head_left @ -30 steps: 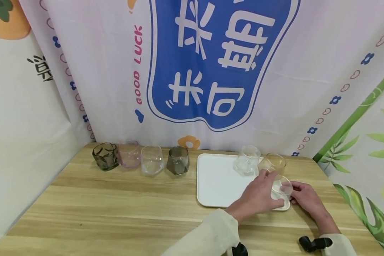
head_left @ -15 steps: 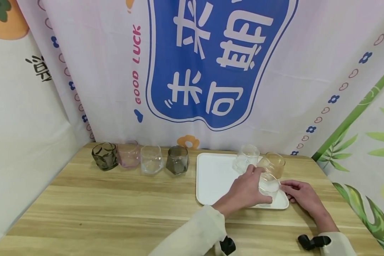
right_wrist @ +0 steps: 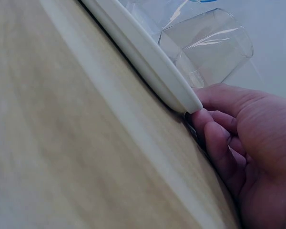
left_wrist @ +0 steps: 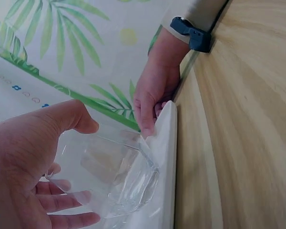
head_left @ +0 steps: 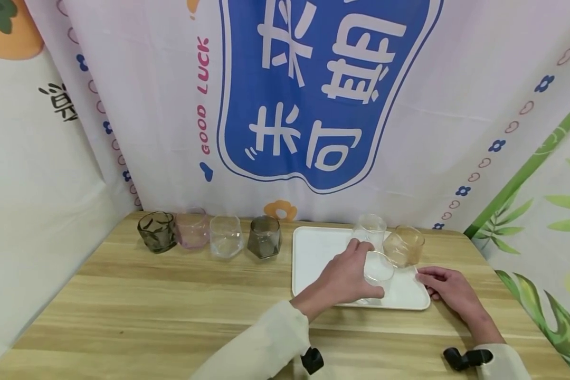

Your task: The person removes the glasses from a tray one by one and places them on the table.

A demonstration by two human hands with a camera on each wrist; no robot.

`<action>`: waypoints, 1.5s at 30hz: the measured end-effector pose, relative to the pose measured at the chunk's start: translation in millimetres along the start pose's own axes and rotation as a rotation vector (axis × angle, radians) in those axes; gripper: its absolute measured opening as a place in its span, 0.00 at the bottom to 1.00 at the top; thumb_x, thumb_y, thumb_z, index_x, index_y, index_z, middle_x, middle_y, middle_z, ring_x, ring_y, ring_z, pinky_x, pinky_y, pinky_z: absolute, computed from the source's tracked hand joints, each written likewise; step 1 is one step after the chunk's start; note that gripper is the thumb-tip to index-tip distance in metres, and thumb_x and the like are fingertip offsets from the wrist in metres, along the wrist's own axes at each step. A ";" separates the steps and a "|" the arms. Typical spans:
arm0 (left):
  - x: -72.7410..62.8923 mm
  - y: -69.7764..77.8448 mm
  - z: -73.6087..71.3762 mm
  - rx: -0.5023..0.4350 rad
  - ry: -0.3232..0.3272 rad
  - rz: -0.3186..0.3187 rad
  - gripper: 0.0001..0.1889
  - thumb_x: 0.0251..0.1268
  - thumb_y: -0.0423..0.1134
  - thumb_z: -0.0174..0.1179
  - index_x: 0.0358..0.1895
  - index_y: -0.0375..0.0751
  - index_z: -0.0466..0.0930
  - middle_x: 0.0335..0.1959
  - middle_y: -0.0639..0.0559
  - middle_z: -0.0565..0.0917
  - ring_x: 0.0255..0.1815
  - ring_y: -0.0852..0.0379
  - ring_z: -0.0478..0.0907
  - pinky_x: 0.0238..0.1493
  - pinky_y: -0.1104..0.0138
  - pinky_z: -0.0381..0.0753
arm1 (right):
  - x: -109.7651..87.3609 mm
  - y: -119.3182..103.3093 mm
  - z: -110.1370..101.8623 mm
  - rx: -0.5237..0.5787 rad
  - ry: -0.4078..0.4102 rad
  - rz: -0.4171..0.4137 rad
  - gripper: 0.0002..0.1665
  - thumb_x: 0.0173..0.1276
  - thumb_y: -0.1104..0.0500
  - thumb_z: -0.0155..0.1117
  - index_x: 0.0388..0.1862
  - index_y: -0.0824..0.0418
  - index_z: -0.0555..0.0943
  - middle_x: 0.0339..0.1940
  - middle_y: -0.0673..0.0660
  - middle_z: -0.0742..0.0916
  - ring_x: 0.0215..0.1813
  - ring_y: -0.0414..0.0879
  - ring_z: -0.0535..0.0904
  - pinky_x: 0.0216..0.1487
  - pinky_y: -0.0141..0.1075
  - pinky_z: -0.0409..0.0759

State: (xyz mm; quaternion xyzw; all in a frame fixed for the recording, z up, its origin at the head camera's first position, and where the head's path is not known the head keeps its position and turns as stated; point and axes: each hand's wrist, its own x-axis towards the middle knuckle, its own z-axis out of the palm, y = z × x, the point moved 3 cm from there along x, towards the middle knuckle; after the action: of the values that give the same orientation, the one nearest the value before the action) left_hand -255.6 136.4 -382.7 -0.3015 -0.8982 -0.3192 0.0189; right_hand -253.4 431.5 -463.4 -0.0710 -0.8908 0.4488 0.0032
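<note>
1. Left hand (head_left: 344,277): thumb and fingers curled round a clear tumbler (head_left: 379,269), gripping it from its left side; hand lies over the near part of the tray, toward the near edge.
2. Right hand (head_left: 448,290): thumb and fingers pinching the rim of the white tray (head_left: 315,258) at its right edge, just beyond the near right corner; well clear of the tumbler.
3. Clear tumbler, colourless: located between the two hands, within the left hand's grasp and to the left of the right hand; above the near right portion of the tray. Whether its base touches the tray cannot be told.
4. White tray, rounded corners: set on the right half of the wooden tabletop (head_left: 171,316), near the far edge.
5. Faceted clear glass (head_left: 371,228): upright on the tray, by its far edge, beyond the left hand's fingertips.
6. Amber glass (head_left: 405,245): upright toward the tray's far right corner, just beside the faceted clear glass; beyond the right hand.
7. Row of four along the tabletop's far edge, left of the tray and well apart from both hands: dark green glass (head_left: 157,233) nearest the far left corner, then pink glass (head_left: 192,230), colourless glass (head_left: 225,237), smoky grey glass (head_left: 264,238).
</note>
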 end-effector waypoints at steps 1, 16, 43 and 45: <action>-1.5 -1.3 -3.3 0.000 -0.003 0.002 0.42 0.47 0.53 0.76 0.68 0.48 0.70 0.53 0.57 0.71 0.29 0.58 0.73 0.34 0.70 0.75 | 0.2 -0.3 -0.1 0.000 -0.001 -0.002 0.32 0.75 0.48 0.67 0.62 0.74 0.80 0.33 0.54 0.85 0.32 0.42 0.79 0.31 0.34 0.82; -33.8 -31.0 -44.2 -0.014 -0.008 0.000 0.41 0.47 0.51 0.73 0.68 0.44 0.69 0.54 0.52 0.72 0.33 0.56 0.74 0.36 0.66 0.77 | 1.5 1.0 4.4 0.018 -0.007 0.000 0.31 0.74 0.48 0.68 0.62 0.73 0.80 0.33 0.54 0.85 0.32 0.42 0.79 0.31 0.34 0.82; -90.3 -93.4 -108.4 0.075 0.046 -0.085 0.42 0.44 0.51 0.72 0.66 0.41 0.69 0.58 0.50 0.73 0.40 0.52 0.77 0.42 0.59 0.81 | -0.1 -0.1 -0.9 -0.007 -0.004 -0.003 0.33 0.74 0.46 0.68 0.62 0.72 0.80 0.34 0.55 0.86 0.33 0.42 0.80 0.32 0.35 0.82; -95.9 -97.8 -113.7 0.087 0.051 -0.077 0.42 0.44 0.51 0.71 0.66 0.40 0.69 0.58 0.49 0.74 0.41 0.53 0.77 0.43 0.59 0.81 | 0.1 -0.2 -0.6 -0.011 -0.004 -0.002 0.33 0.74 0.46 0.68 0.62 0.72 0.80 0.34 0.55 0.85 0.33 0.42 0.80 0.32 0.35 0.82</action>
State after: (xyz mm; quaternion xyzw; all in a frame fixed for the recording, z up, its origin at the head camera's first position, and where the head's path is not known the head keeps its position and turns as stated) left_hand -249.5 -40.9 -369.0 -0.2572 -0.9215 -0.2879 0.0425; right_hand -253.5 431.9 -462.8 -0.0694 -0.8934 0.4438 0.0015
